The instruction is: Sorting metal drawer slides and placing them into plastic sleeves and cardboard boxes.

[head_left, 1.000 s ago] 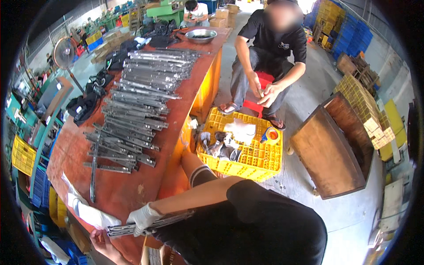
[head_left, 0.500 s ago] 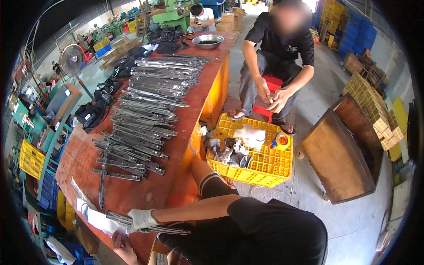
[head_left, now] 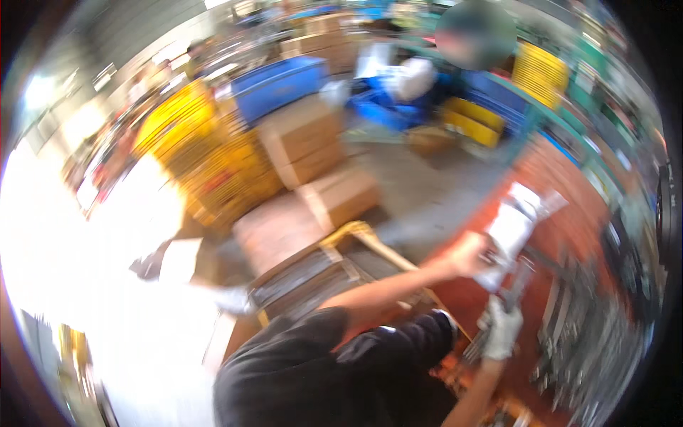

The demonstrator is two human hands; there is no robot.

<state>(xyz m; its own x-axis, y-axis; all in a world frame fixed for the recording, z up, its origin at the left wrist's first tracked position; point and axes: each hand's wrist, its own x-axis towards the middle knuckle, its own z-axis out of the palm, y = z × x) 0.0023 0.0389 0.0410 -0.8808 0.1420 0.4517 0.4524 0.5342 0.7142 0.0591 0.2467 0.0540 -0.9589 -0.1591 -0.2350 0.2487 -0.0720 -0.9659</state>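
My bare left hand (head_left: 471, 255) is closed on a white plastic bag (head_left: 514, 222), which lies over the red-brown tabletop (head_left: 459, 292). Just nearer to me, my right hand (head_left: 501, 331), in a pale glove, grips a small bundle of slim metal rails (head_left: 521, 279). The bundle sticks out on both sides of the glove, its far end close to the bag; blur hides whether they touch. A large pile of similar metal rails (head_left: 587, 341) covers the table to the right of my gloved hand.
To my left stands an open yellow-edged box (head_left: 356, 231) with dark contents. Beyond it are brown cartons (head_left: 302, 139), stacked yellow crates (head_left: 231, 171) and a blue bin (head_left: 279, 87). Yellow trays (head_left: 473, 122) sit past the table's far end, near a green rack (head_left: 530, 132).
My view has swung far to the left and is now blurred, putting the table on the right. My left hand now holds the bag; the rails remain in my right hand.
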